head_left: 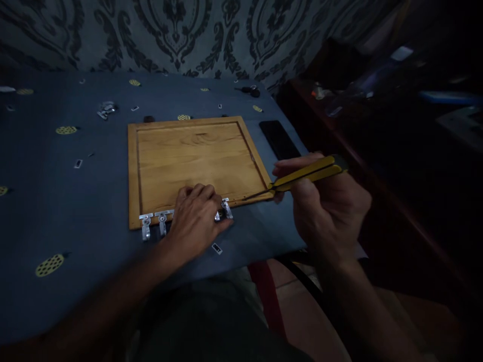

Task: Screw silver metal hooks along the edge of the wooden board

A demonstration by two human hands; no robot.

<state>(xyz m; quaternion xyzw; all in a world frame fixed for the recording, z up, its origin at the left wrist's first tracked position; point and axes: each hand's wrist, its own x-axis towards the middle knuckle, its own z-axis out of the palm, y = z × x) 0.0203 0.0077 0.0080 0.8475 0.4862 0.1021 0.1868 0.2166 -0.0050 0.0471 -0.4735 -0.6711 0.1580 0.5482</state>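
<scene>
A framed wooden panel [196, 161] lies flat on the blue patterned cloth. Along its near edge several metal hinges [146, 226] sit in a row, partly covered by my left hand [196, 218]. That hand rests on the near edge with its fingers bent, beside the rightmost hinge [227, 208]; what its fingertips hold, if anything, is hidden. My right hand [328, 211] grips a screwdriver with a yellow handle [305, 173]. The thin shaft points left, its tip at the near edge by small dark holes, right of the hinges.
A black phone [279, 139] lies right of the panel. Loose metal hinges [107, 109] lie at the back left, and a small dark object [249, 91] at the back right. A dark red ledge [349, 141] runs along the right.
</scene>
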